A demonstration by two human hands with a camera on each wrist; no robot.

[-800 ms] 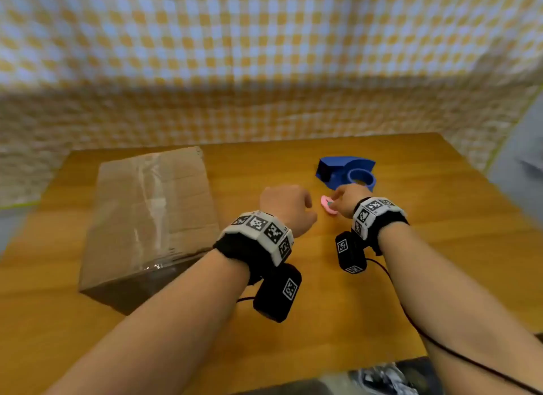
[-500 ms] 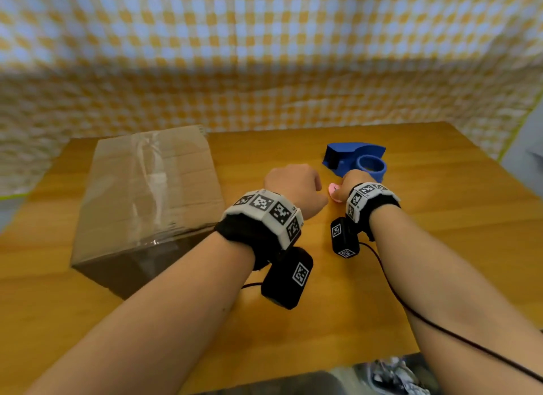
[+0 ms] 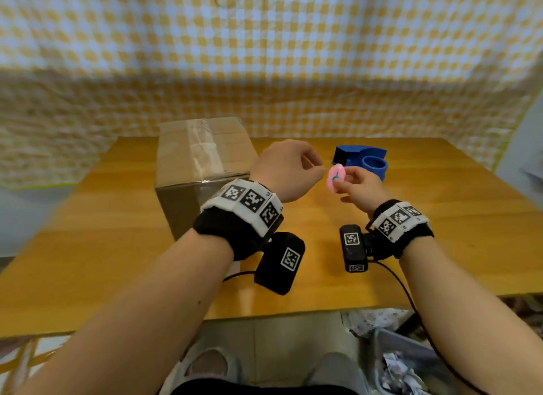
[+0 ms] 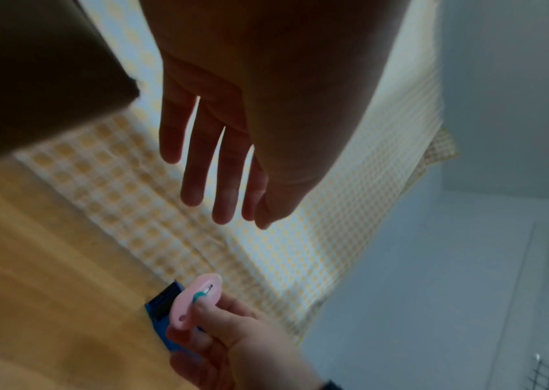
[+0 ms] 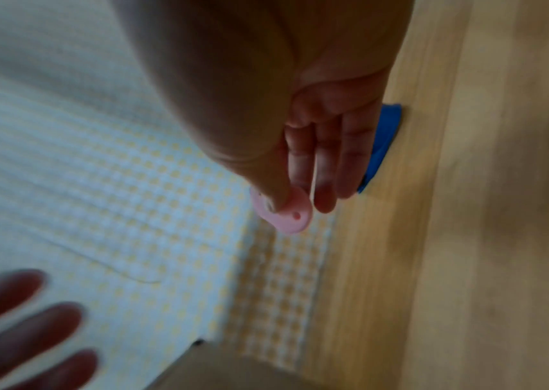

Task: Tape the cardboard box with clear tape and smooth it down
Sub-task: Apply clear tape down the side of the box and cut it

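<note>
The right hand [image 3: 357,186] pinches a small pink cutter [image 3: 335,178], raised apparently for tape work, while the left hand [image 4: 233,147] hovers slack-fingered beside the taped cardboard box [image 3: 202,150].

One head view, two wrist views
Head camera looks forward and down over the surface [image 3: 440,218]; each wrist camera looks closely along its palm toward the checkered cloth [image 4: 153,211]; all share the pink oval piece [image 3: 335,178].
</note>
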